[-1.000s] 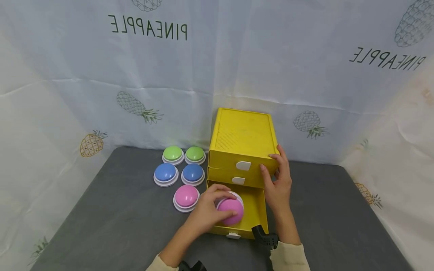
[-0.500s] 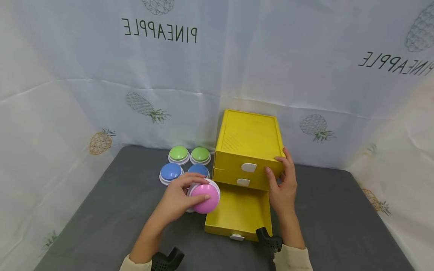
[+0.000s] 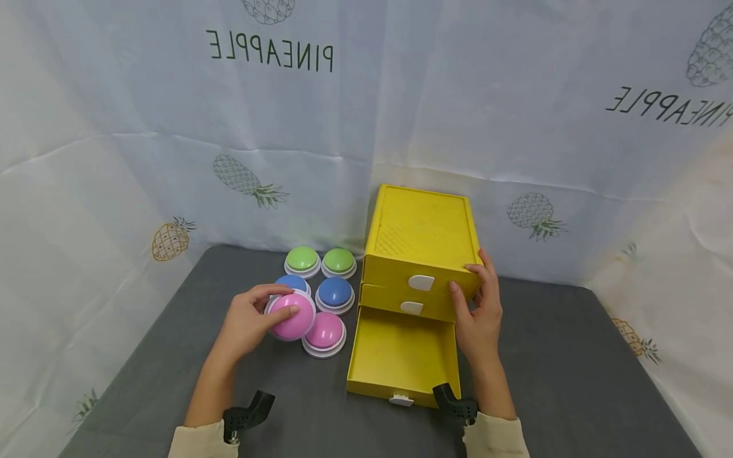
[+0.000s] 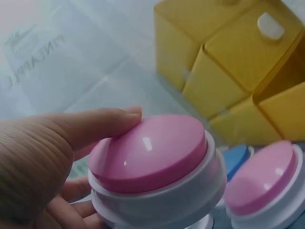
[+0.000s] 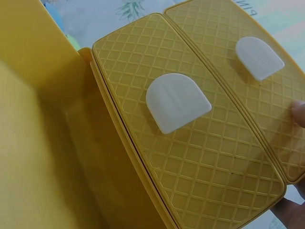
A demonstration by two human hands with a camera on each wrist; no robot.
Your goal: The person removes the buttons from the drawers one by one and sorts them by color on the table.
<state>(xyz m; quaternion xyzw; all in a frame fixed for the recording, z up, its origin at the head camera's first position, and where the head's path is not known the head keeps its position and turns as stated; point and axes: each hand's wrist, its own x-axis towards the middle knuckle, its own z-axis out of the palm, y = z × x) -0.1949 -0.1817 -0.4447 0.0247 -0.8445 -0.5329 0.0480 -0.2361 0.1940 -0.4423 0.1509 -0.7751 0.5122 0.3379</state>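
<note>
My left hand (image 3: 243,323) grips a pink dome button (image 3: 299,326) with a white base, thumb on its dome. In the left wrist view the held pink button (image 4: 152,157) is tilted. It is above the table, to the left of a second pink dome button (image 3: 324,331), and partly covers a blue button (image 3: 294,282). My right hand (image 3: 480,318) holds the right front edge of a yellow drawer cabinet (image 3: 425,229), thumb on the front and fingers at the side. The cabinet's bottom drawer (image 3: 403,356) is pulled out, with nothing inside; the upper two are closed.
A second blue button (image 3: 335,292) stands left of the cabinet. Two green buttons, one at the left (image 3: 301,259) and one at the right (image 3: 339,261), sit behind the blue ones. A pineapple-printed cloth (image 3: 321,114) hangs behind the grey table (image 3: 172,356).
My left hand has lifted the pink button out of the bottom drawer and carried it left past the other pink button. My right hand keeps its hold on the cabinet.
</note>
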